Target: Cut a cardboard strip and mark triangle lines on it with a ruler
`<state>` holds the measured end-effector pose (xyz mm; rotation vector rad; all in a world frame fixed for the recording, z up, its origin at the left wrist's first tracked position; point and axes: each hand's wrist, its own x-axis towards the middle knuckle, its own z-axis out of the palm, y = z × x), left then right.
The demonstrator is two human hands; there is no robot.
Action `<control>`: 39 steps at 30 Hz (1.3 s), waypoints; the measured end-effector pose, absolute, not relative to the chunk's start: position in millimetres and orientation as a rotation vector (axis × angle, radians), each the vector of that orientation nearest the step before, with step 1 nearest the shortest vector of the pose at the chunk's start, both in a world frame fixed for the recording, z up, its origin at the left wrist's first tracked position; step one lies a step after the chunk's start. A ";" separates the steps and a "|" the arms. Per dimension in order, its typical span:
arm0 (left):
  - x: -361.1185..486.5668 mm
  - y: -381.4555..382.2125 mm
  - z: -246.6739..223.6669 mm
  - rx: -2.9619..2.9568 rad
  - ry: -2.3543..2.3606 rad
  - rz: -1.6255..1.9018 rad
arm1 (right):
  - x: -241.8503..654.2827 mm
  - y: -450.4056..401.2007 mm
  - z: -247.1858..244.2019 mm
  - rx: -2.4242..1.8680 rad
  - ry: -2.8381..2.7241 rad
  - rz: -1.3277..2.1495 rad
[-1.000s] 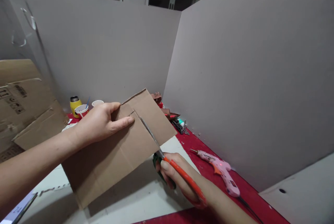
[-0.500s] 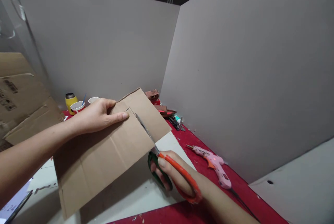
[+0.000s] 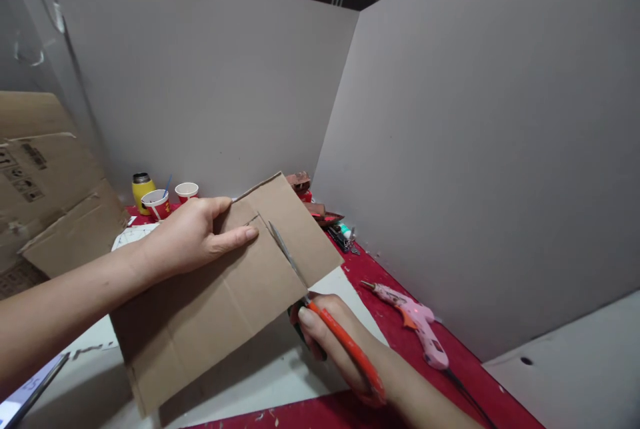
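A brown cardboard piece (image 3: 215,322) is held tilted above the table, a slit running inward from its lower right edge. My left hand (image 3: 200,229) grips its upper edge, thumb on the front face and the other fingers hidden behind. In my right hand (image 3: 333,329) is a pair of scissors (image 3: 345,342) with one orange and one dark green handle. One blade lies over the front of the cardboard along the slit. A short dark line marks the cardboard near my left thumb.
A pink glue gun (image 3: 417,322) lies on the red tablecloth (image 3: 370,312) at right. Paper cups (image 3: 157,203) and a yellow bottle (image 3: 143,192) stand at the back left. Cardboard boxes (image 3: 55,195) are at left, a phone (image 3: 33,389) at lower left. Grey partitions (image 3: 225,82) rise behind.
The scissors' handles have come closer together, and the blades have closed further along the slit. The whole scene has shifted slightly right and down in view.
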<state>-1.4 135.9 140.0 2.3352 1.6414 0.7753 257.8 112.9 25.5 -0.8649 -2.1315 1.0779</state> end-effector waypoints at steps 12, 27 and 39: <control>-3.4 132.6 144.7 2.342 1.605 0.775 | 254.7 105.6 20.9 -1.045 -1.944 1.255; 3.0 128.9 139.1 2.259 1.528 0.715 | 258.3 112.7 19.5 -0.907 -2.093 1.192; 5.0 127.0 137.2 2.209 1.478 0.782 | 256.0 106.6 29.1 -1.040 -1.979 1.296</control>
